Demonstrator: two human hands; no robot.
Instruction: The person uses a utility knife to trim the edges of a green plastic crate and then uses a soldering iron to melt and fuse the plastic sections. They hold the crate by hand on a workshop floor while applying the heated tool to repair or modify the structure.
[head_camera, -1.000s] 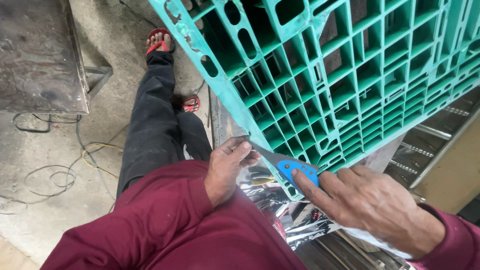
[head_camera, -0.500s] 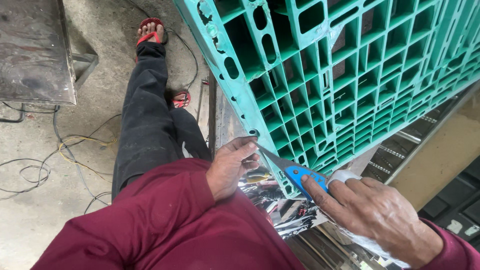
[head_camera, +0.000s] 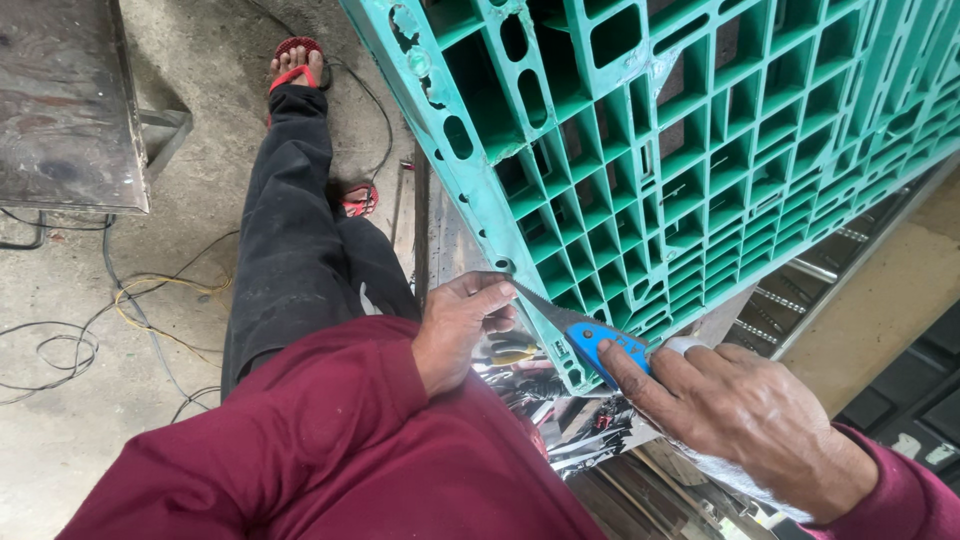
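1. Gripping a blue-handled utility knife (head_camera: 600, 345) at lower centre of the frame, my right hand (head_camera: 745, 420) is closed around the handle, index finger laid along its top. The silver blade runs up and left from the handle along the lower edge of the pallet.
2. My left hand (head_camera: 455, 330), left of centre, is curled with its fingertips (head_camera: 495, 295) pressed at the blade's tip, touching the pallet edge. I cannot tell whether it pinches the tip or only steadies it.
3. Both hands sit near each other, joined only by the knife between them.
4. A large green plastic grid pallet (head_camera: 720, 150) fills the upper right of the frame, tilted, its lower corner coming down to the knife.
5. Under the hands lies a crumpled sheet of shiny silver foil (head_camera: 570, 420), at lower centre.
6. My dark red sleeves (head_camera: 330, 450) cover the lower part of the frame; my black trouser leg (head_camera: 300, 230) stretches toward upper left, ending in a red sandal (head_camera: 295, 60).
7. A worn grey metal table (head_camera: 60, 100) occupies the upper left corner, with loose cables (head_camera: 130, 310) on the concrete floor (head_camera: 190, 200) below it.
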